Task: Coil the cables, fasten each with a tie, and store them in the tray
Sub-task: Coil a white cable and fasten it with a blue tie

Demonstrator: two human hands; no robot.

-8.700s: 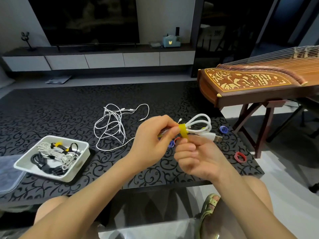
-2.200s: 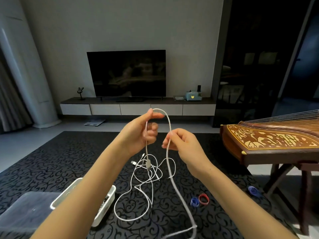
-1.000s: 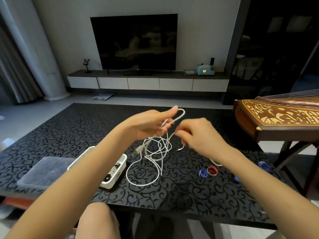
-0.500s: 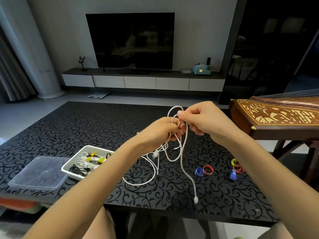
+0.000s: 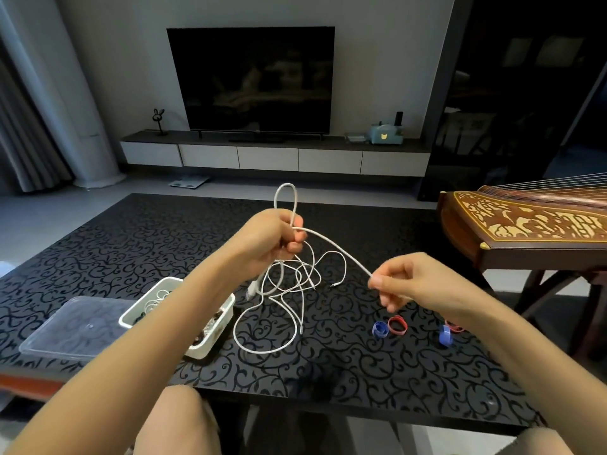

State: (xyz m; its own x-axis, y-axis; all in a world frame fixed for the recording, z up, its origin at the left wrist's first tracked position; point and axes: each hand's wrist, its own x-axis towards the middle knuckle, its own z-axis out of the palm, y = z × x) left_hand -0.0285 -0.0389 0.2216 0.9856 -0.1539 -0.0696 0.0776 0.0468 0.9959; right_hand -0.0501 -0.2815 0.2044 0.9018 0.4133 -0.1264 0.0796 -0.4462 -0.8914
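Note:
My left hand [image 5: 271, 239] grips a white cable [image 5: 335, 246] above the black patterned table [image 5: 98, 251], with a small loop standing up out of the fist. My right hand [image 5: 405, 284] pinches the same cable lower right, and the strand runs taut between the hands. The remaining length hangs in a loose tangle onto the table. The white tray [image 5: 213, 333] with coiled cables sits at the left, partly hidden behind my left forearm. Blue and red ties [image 5: 389, 326] lie on the table under my right hand, with more ties [image 5: 448, 333] further right.
A clear plastic lid [image 5: 78, 326] lies left of the tray near the table's front edge. A wooden stringed instrument [image 5: 525, 228] on a stand sits at the right, close to the table. A TV and low cabinet are far behind.
My right hand has left my left hand and slid down and right along the cable, drawing a strand taut. My left hand keeps its grip, holding one loop.

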